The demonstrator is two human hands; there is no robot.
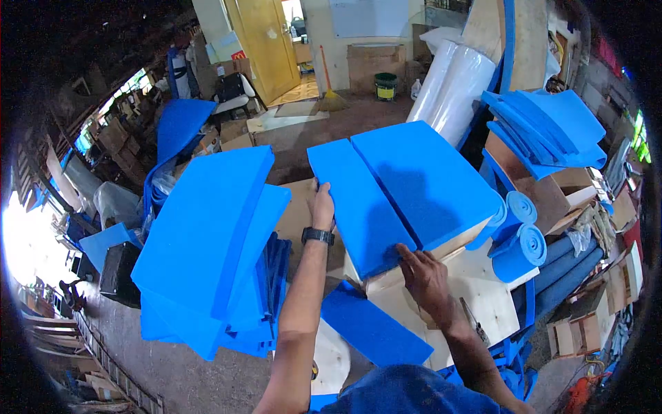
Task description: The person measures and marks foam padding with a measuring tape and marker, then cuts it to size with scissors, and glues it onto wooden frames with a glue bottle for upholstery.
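Two blue foam pieces lie side by side on a wooden box, a narrow strip (345, 186) on the left and a wider panel (420, 165) on the right, with a thin dark gap between them. My left hand (322, 205) grips the strip's left edge, fingers partly hidden along its side. At the near end, by the gap, my right hand (422, 276) pinches the strip's corner with bent fingers. Pale wood of the box (455, 238) shows under the wider panel. Below the strip, a loose blue foam offcut (376, 324) lies on a plywood surface (483, 290).
A tall stack of blue foam sheets (200, 228) stands to my left. Rolled blue foam (520, 254) sits at right, near more folded sheets (545, 131). Large plastic film rolls (452, 90) lean behind. A broom (331, 96) and a bucket (386, 86) stand by the far wall.
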